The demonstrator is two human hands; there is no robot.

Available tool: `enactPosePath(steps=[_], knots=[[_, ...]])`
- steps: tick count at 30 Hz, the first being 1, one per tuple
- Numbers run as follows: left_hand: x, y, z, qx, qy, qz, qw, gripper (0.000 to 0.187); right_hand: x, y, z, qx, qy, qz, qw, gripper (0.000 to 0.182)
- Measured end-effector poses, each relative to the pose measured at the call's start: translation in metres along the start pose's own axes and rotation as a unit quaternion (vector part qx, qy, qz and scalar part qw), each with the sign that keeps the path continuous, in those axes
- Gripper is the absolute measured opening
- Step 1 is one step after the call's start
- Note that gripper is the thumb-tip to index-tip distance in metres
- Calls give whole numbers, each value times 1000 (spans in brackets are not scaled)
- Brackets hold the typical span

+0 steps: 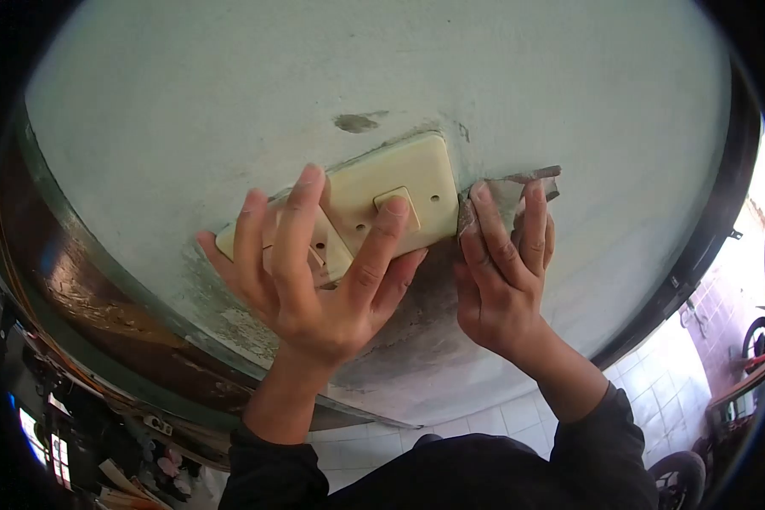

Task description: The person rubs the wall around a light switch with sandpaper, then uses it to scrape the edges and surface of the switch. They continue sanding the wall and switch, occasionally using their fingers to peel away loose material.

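Note:
A cream wall switch plate [438,170] is fixed at a slant on the pale green wall. My left hand [314,289] rests over it with fingers spread, the index fingertip on the square rocker switch [410,217]. Beyond those fingers, a second cream plate [336,255] is partly covered. My right hand [506,272] presses a bent, greyish piece of sandpaper [506,191] to the wall, right beside the plate's right edge. The sandpaper's upper corner curls away from the wall. Pale dust coats the right fingertips.
A bare grey patch [359,122] marks the wall above the plate, and dark staining [425,314] spreads below. A brown wooden frame [102,289] borders the wall at left, a dark frame [684,272] at right. Wheels [758,338] show at far right, above a tiled floor [518,414].

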State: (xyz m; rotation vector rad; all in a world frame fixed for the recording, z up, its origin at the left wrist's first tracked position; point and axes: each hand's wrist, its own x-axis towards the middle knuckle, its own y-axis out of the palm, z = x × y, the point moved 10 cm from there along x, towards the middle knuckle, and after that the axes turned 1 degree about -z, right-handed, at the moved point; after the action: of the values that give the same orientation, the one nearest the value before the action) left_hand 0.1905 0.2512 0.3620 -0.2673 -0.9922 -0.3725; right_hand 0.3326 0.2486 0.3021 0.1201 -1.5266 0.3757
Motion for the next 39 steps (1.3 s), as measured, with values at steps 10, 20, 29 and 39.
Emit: enactPosePath(steps=[10, 20, 29, 39], knots=[[-1, 3, -1, -22, -18, -4, 1000, 40, 5, -2, -1, -27, 12, 20, 999, 50], [1, 4, 0, -38, -32, -14, 999, 39, 20, -11, 6, -58, 4, -1, 998, 49], [3, 3, -1, -47, -33, -23, 998, 43, 18, -12, 10, -91, 2, -17, 996, 51], [1, 4, 1, -22, -30, -42, 998, 46, -35, -3, 19, -28, -40, -5, 999, 42]])
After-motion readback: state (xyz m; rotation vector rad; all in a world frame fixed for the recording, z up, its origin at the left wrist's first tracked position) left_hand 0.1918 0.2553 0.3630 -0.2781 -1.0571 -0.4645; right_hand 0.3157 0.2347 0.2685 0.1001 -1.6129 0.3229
